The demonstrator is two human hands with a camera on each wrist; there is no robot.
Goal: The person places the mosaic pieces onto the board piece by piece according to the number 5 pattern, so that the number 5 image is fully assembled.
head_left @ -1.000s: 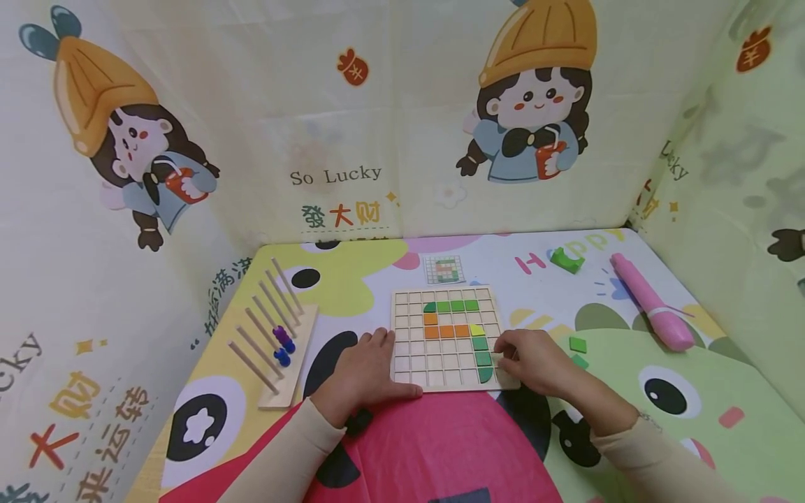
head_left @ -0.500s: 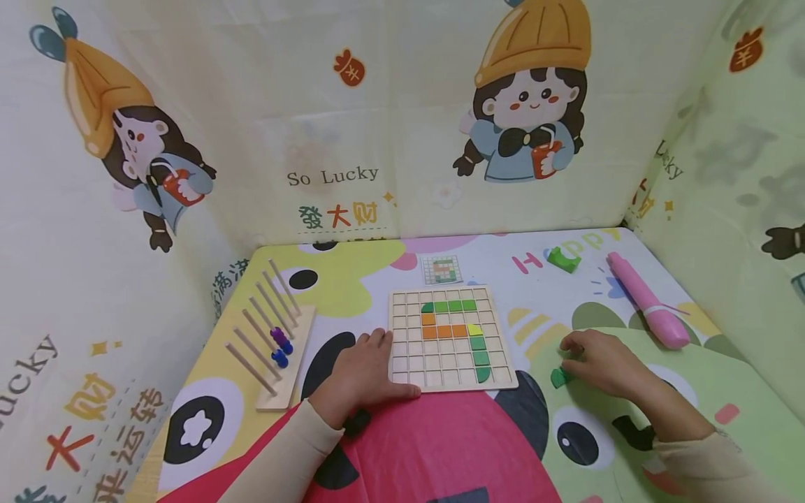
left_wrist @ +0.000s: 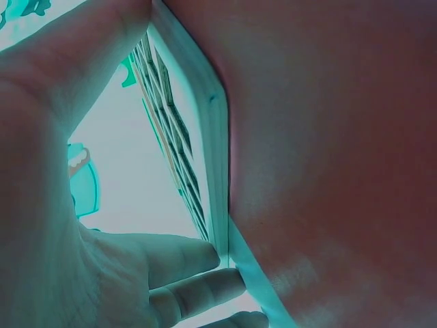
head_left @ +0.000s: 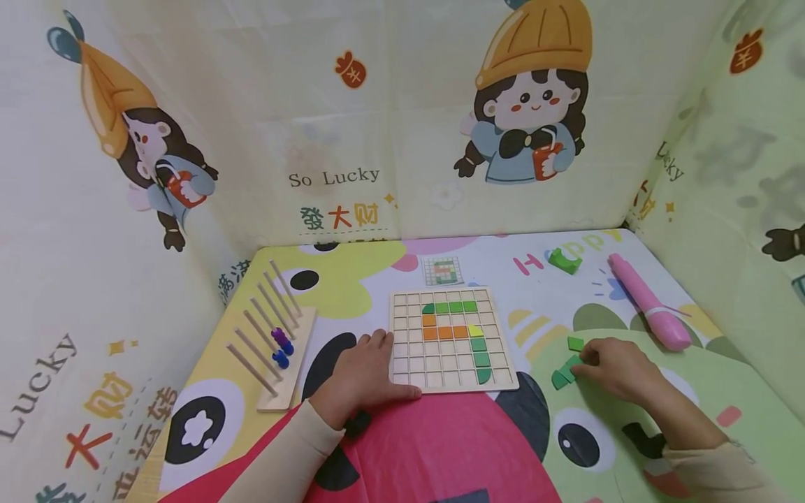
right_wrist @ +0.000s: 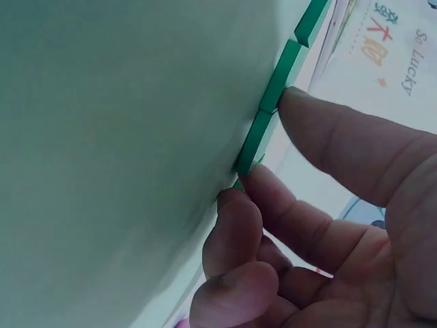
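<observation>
A square wooden grid board (head_left: 405, 363) lies on the table, with green, orange (head_left: 445, 332) and yellow tiles set in a bent line. My left hand (head_left: 358, 374) rests at its near left corner, thumb along the front edge, straight fingers against the left side. To the right of the board, my right hand (head_left: 619, 370) has thumb and index finger at the two ends of a small green tile (right_wrist: 256, 142) on the tabletop. Other green pieces (head_left: 560, 379) adjoin it, and a separate green square tile (head_left: 575, 344) lies just beyond.
A pattern card (head_left: 443, 270) lies behind the board. At left stands a wooden peg rack (head_left: 295, 363) with blue and purple beads (head_left: 279, 336). A green curved piece (head_left: 564, 260) and a pink pump-like object (head_left: 650, 300) sit at the back right. Printed cloth walls surround the table.
My right hand has left the board's right edge and moved right to the loose green pieces. Over the last half second it has shifted slightly, uncovering more of them. My left hand stays put.
</observation>
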